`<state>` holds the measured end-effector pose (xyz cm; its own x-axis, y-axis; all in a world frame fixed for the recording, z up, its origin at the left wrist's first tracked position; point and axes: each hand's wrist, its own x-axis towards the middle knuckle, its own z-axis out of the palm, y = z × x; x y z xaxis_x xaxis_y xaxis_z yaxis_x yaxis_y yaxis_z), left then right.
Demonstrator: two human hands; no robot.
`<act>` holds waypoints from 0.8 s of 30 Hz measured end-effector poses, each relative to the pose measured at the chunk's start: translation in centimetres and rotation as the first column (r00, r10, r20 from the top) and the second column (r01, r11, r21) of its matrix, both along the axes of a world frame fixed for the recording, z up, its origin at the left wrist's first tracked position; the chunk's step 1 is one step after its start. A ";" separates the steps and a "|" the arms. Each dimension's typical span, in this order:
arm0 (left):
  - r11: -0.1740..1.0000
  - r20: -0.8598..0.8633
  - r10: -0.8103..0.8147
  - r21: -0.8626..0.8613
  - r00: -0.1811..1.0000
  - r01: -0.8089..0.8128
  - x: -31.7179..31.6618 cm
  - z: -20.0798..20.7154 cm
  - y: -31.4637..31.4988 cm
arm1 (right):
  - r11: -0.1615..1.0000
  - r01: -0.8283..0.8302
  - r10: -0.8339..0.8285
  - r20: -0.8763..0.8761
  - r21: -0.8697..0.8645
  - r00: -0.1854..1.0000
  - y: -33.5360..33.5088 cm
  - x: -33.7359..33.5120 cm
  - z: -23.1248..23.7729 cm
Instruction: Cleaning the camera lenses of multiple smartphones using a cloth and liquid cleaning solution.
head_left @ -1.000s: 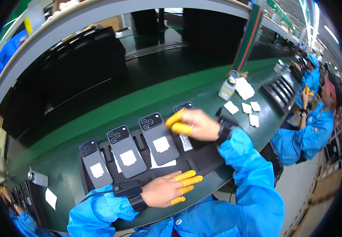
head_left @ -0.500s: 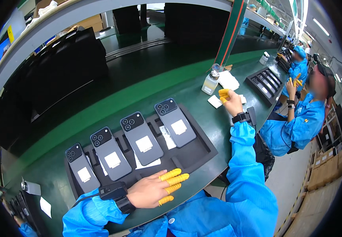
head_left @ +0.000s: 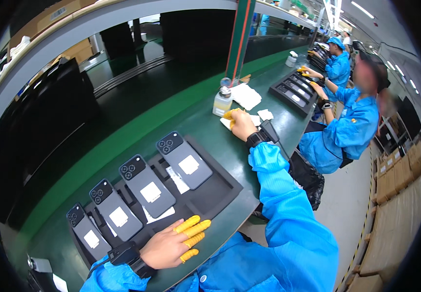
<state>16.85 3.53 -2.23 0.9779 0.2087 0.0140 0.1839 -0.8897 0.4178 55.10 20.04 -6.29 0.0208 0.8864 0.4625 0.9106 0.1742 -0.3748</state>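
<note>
My left hand (head_left: 171, 246) lies palm down at the near edge of a black tray (head_left: 225, 194), its fingers stretched out in yellow finger cots and holding nothing. Several dark grey smartphones lie in the tray, backs up with white labels; the rightmost phone (head_left: 183, 160) is farthest from my left hand. Farther right, my right hand (head_left: 242, 125) is closed, its yellow-capped fingers curled down on a white wipe (head_left: 226, 122) on the green bench. The fingertips are partly hidden. Another small white wipe (head_left: 265, 114) lies beside that hand.
A clear pump bottle (head_left: 222, 101) stands behind my right hand, with a stack of white wipes (head_left: 246, 96) next to it. A co-worker (head_left: 349, 117) on the right handles a second black tray (head_left: 293, 92). A green post (head_left: 239, 39) rises behind the bottle.
The whole view has swung to the right, so the bench appears farther left. My right hand has shifted slightly nearer the bottle, over the wipe. The co-worker's raised hands have come down to their tray.
</note>
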 end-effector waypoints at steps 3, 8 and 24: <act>1.000 0.009 0.002 -0.026 1.000 -0.002 0.4 -0.5 0.4 | 0.998 -0.004 -0.038 -0.591 -0.069 0.806 0.2 1.8 -1.0; 1.000 0.037 0.022 -0.002 0.999 -0.022 -0.4 -0.1 0.2 | 0.956 -0.192 0.092 -0.852 0.219 -0.515 0.9 2.4 -0.1; 0.999 0.008 -0.010 -0.053 1.000 0.011 -0.3 -0.1 0.5 | 0.907 -0.290 0.257 -0.946 0.306 -0.198 -1.1 0.2 1.5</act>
